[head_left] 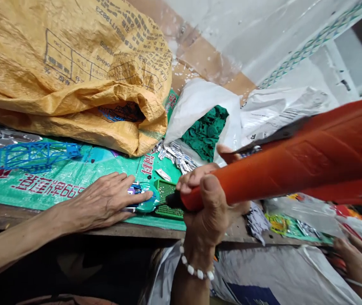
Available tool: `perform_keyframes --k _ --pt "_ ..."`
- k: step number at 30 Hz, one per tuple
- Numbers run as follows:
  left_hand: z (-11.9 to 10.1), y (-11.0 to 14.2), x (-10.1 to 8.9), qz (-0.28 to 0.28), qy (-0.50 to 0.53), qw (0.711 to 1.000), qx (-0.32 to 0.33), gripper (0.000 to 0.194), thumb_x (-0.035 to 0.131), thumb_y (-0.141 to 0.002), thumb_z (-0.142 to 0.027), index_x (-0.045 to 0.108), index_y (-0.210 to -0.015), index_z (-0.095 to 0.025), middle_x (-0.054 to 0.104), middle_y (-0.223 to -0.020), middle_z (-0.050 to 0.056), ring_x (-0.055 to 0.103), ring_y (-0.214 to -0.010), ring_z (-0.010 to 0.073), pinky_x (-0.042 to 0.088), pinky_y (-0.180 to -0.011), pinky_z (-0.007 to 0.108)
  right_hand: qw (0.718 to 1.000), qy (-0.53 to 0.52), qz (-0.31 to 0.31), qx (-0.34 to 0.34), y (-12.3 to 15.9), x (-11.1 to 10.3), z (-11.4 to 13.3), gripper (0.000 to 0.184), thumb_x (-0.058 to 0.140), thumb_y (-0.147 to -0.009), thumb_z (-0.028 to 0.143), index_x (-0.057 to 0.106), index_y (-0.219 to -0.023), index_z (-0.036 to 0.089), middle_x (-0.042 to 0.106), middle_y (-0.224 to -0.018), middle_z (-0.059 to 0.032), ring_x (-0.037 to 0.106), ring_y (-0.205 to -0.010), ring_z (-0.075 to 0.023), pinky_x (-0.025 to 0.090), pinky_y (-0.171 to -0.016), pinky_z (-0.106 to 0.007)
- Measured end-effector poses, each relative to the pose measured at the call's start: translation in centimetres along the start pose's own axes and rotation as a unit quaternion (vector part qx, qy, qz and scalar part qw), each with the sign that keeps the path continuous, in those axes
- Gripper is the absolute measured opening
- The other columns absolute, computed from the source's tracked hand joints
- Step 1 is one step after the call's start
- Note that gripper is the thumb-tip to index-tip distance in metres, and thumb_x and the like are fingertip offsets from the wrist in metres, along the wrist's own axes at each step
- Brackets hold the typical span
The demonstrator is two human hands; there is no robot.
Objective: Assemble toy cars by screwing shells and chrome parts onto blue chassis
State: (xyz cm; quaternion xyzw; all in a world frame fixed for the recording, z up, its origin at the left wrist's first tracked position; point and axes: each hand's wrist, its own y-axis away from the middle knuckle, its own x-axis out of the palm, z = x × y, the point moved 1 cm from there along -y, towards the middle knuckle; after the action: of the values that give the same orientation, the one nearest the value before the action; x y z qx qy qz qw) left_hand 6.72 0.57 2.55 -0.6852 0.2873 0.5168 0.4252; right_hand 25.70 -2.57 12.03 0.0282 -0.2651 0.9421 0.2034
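Note:
My left hand (104,201) lies over a small teal toy car (150,200) at the table's front edge, its fingers holding the car down. Part of the car, with purple and blue pieces, is hidden under those fingers. My right hand (211,199) is wrapped round an orange-red electric screwdriver (270,169), which slants in from the right. Its black nose and thin bit point left at the car's end; whether the bit touches it I cannot tell. Beneath the nose sits a green mesh basket (168,186) with tiny pieces in it, probably screws.
A big yellow woven sack (73,72) with blue parts inside leans at the back left. Blue lattice frames (34,156) lie before it. Behind the basket are silver strips (179,156) and a white bag (196,97) of green parts. Another person's hand (349,254) shows at the right.

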Motion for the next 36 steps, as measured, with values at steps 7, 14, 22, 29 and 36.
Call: perform_keyframes --k 7,14,22,29,36 --pt "0.6 0.2 1.0 -0.034 0.033 0.999 0.009 0.052 0.059 -0.097 -0.033 0.046 -0.148 -0.037 0.055 -0.103 0.008 0.057 -0.089 0.027 0.048 -0.077 0.037 0.994 0.093 -0.051 -0.004 0.6 -2.9 -1.0 0.022 0.079 -0.08 0.035 0.064 -0.077 0.019 0.057 -0.062 0.0057 0.057 -0.047 -0.0107 0.05 -0.047 -0.028" --pt "0.7 0.4 1.5 -0.047 -0.002 0.999 0.011 0.049 0.054 -0.1 -0.041 0.045 -0.148 -0.035 0.051 -0.133 0.016 0.059 -0.111 0.0338 0.052 -0.086 0.046 0.994 0.087 -0.065 0.005 1.1 -2.7 -2.1 0.028 0.079 -0.079 0.042 0.065 -0.07 0.02 0.055 -0.058 0.0053 0.054 -0.045 -0.0108 0.05 -0.046 -0.029" --pt "0.8 0.4 1.7 -0.04 -0.02 0.999 0.013 0.044 0.039 -0.106 -0.045 0.046 -0.148 -0.036 0.058 -0.126 0.015 0.062 -0.107 0.0323 0.054 -0.084 0.046 0.996 0.08 -0.043 0.008 1.2 -2.4 -2.9 0.028 0.082 -0.077 0.04 0.065 -0.068 0.021 0.059 -0.06 0.0043 0.057 -0.049 -0.0134 0.05 -0.048 -0.031" --pt "0.6 0.3 1.5 -0.04 -0.014 0.999 0.011 0.043 0.04 -0.105 -0.045 0.048 -0.146 -0.035 0.059 -0.121 0.014 0.063 -0.102 0.0312 0.054 -0.082 0.045 0.998 0.058 -0.036 0.011 1.2 -2.2 -3.5 0.022 0.083 -0.078 0.033 0.067 -0.072 0.018 0.063 -0.064 0.0037 0.059 -0.051 -0.0119 0.05 -0.05 -0.03" --pt "0.6 0.3 1.5 -0.045 -0.013 0.999 0.007 0.044 0.047 -0.102 -0.044 0.048 -0.146 -0.035 0.057 -0.123 0.013 0.061 -0.103 0.0315 0.052 -0.083 0.044 0.996 0.084 -0.028 0.017 1.0 -1.9 -3.2 0.027 0.082 -0.078 0.037 0.064 -0.07 0.018 0.063 -0.061 0.0045 0.059 -0.049 -0.0109 0.05 -0.05 -0.028"
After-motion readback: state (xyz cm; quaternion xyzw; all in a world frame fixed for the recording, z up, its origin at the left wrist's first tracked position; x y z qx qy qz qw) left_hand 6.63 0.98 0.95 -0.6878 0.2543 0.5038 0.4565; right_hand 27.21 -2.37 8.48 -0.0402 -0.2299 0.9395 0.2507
